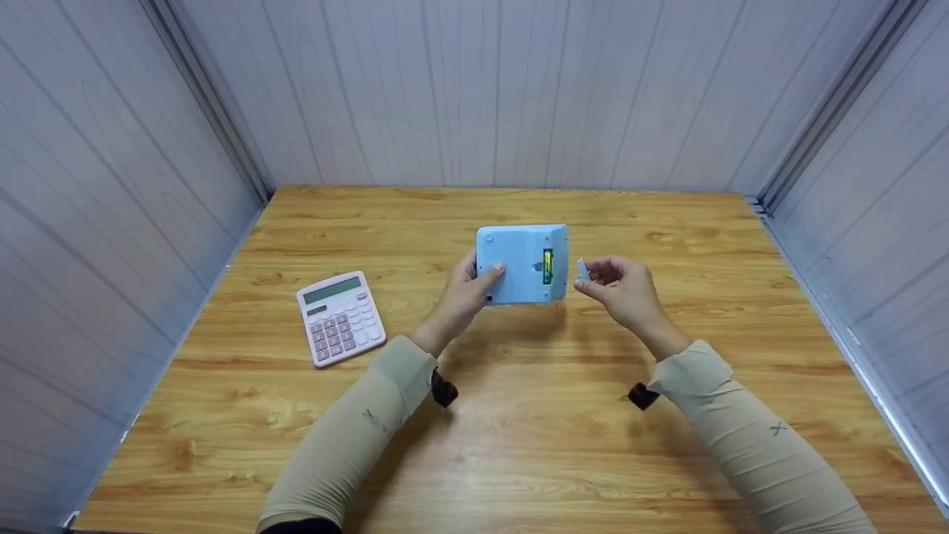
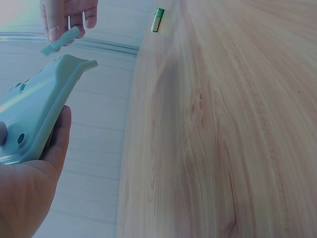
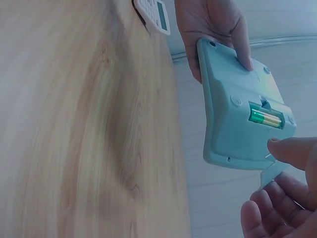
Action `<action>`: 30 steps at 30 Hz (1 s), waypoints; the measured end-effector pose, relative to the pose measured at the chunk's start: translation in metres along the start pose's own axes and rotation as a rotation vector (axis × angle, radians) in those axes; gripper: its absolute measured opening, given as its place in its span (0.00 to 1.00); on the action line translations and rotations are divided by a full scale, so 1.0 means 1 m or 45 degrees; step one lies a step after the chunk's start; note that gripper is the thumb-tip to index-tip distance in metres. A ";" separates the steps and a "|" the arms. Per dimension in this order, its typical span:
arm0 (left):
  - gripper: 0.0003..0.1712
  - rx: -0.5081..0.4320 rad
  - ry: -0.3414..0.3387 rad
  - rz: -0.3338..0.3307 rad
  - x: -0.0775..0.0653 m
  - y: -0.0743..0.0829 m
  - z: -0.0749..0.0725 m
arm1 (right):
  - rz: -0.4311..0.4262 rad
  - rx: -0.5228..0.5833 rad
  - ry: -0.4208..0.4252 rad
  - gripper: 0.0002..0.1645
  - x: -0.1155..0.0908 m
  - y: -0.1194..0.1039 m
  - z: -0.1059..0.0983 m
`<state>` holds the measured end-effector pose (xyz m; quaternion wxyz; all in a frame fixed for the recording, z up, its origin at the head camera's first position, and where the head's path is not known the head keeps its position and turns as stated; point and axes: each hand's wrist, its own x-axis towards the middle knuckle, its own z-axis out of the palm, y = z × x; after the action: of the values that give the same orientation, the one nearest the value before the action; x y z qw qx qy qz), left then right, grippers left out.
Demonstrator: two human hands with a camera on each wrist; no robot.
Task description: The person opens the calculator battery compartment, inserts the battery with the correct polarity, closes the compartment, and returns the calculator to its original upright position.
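My left hand [image 1: 461, 297] grips a light blue calculator [image 1: 515, 263] by its left edge, thumb on the back and fingers beneath. Its back faces up, held above the table. In the uncovered battery compartment sits a green-and-gold battery [image 3: 265, 118]. Just right of the calculator, my right hand [image 1: 632, 295] pinches a small light blue battery cover [image 1: 582, 270] between thumb and fingers. The cover [image 2: 60, 40] is apart from the calculator in the left wrist view.
A pink calculator [image 1: 342, 319] lies face up on the wooden table [image 1: 519, 445], left of the hands. Another green battery [image 2: 157, 20] lies on the table in the left wrist view. Pale panel walls [image 1: 474, 96] stand behind and at both sides.
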<state>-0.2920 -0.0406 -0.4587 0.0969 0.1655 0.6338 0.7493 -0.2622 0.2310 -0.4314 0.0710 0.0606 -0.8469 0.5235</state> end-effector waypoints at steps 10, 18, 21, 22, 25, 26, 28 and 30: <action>0.27 -0.067 -0.002 -0.012 0.002 -0.002 0.002 | 0.044 0.059 -0.036 0.21 0.001 -0.006 0.006; 0.28 -0.052 -0.010 0.002 0.001 -0.001 0.002 | 0.086 0.124 -0.043 0.22 0.002 -0.011 0.013; 0.27 -0.050 -0.014 0.020 0.001 -0.002 0.002 | 0.101 0.160 -0.050 0.22 0.003 -0.013 0.016; 0.27 -0.049 -0.015 0.024 0.001 -0.001 0.002 | 0.102 0.171 -0.053 0.22 0.003 -0.013 0.017; 0.27 -0.042 -0.019 0.027 0.000 -0.001 0.001 | 0.104 0.196 -0.059 0.22 0.002 -0.015 0.019; 0.27 -0.041 -0.020 0.025 0.000 -0.001 0.001 | 0.104 0.203 -0.061 0.22 0.002 -0.016 0.019; 0.27 -0.039 -0.017 0.022 0.000 -0.001 0.001 | 0.108 0.212 -0.069 0.22 0.001 -0.018 0.021; 0.27 -0.042 -0.016 0.016 0.001 -0.001 0.001 | 0.110 0.217 -0.075 0.22 0.001 -0.019 0.022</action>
<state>-0.2922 -0.0392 -0.4598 0.0989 0.1726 0.6197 0.7592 -0.2612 0.2023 -0.4239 0.0181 0.0450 -0.8028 0.5943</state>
